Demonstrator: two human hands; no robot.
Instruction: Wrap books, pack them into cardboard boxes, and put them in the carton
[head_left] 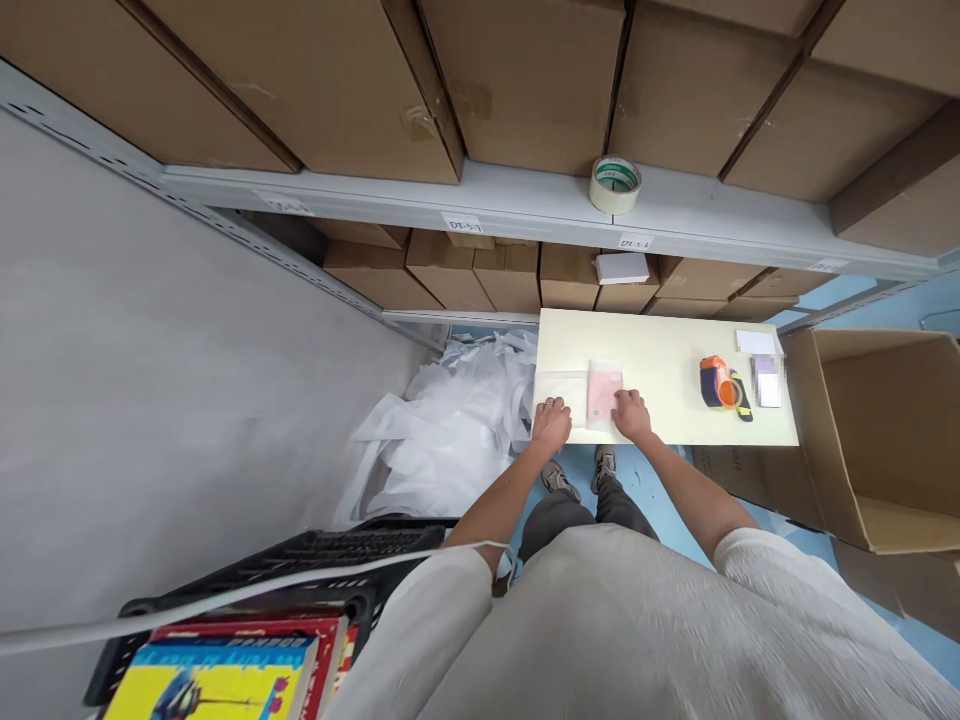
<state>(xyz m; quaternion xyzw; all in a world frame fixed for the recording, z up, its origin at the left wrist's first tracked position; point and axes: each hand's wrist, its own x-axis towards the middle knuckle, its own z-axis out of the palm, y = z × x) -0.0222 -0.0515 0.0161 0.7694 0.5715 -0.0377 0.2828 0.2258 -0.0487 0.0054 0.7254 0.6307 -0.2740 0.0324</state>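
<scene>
Far left of the pink packet [604,392], nearest the body: black crate [337,555]. Holds books [225,685], yellow-and-blue cover uppermost. Nearer to the pink packet, lower, at its left: white sheets [457,420], heaped loosely beside the cream bench [660,345]. Left of the pink packet, toward the body: left hand [553,425], fingers bent, set down on a translucent sleeve [562,388]; cannot tell whether pinching. At the pink packet's left edge: that same sleeve, lying flat; cannot tell whether joined or only touching. Between both hands: pink packet itself, flat on the bench. Beyond and above it, on a shelf: tape roll [613,203]. At its right edge: right hand [634,417], fingers curled, touching it; cannot tell whether pinching or merely pressing. Well right of the pink packet, on the bench: orange-and-navy tape dispenser [716,382], then white card [754,342] and blurred purple-and-white item [766,388]. Farthest right of it: open carton [892,420].
</scene>
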